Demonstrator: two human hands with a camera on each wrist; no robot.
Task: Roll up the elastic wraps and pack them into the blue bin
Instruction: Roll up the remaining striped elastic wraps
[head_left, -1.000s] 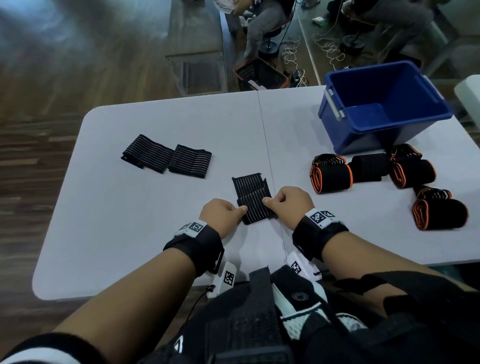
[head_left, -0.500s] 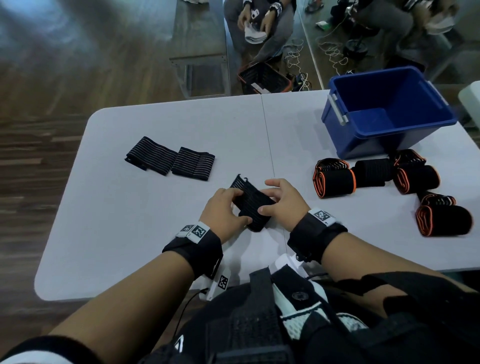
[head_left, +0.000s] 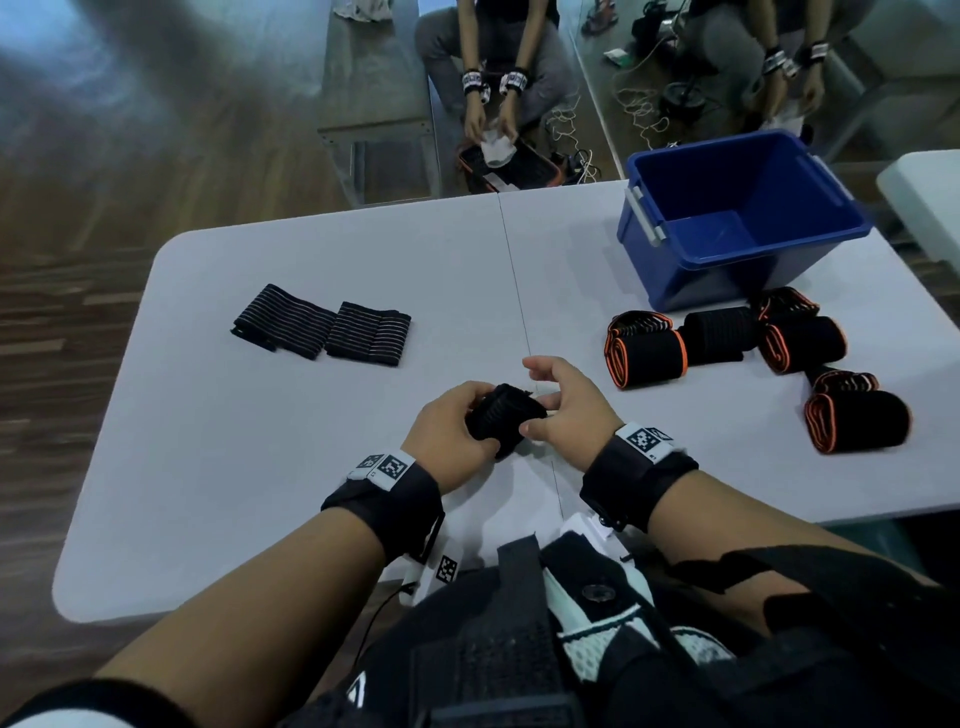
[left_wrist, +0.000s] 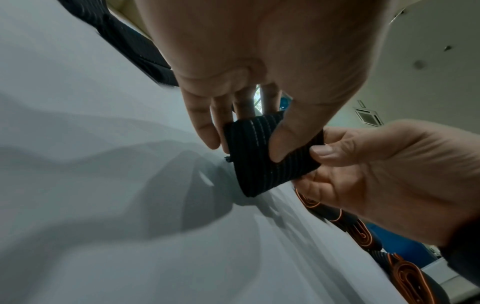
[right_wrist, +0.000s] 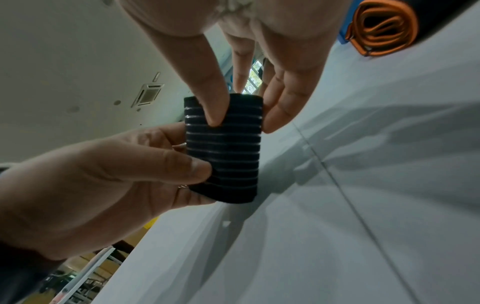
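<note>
A black striped elastic wrap (head_left: 503, 420) is rolled into a small bundle and held just above the white table (head_left: 260, 441), near its front middle. My left hand (head_left: 457, 431) grips one end of the roll (left_wrist: 270, 156), thumb pressed on its face. My right hand (head_left: 561, 405) pinches the other end of the roll (right_wrist: 224, 148) between thumb and fingers. The blue bin (head_left: 737, 218) stands at the table's back right and looks bare inside.
Two flat striped wraps (head_left: 322, 331) lie side by side at the left of the table. Several black rolls with orange edges (head_left: 727, 343) lie in front of the bin. Other people sit beyond the far edge.
The wrap lay flat under both hands a second ago; it is now rolled into a tight bundle and lifted off the table between the hands. The head view has tilted up.
</note>
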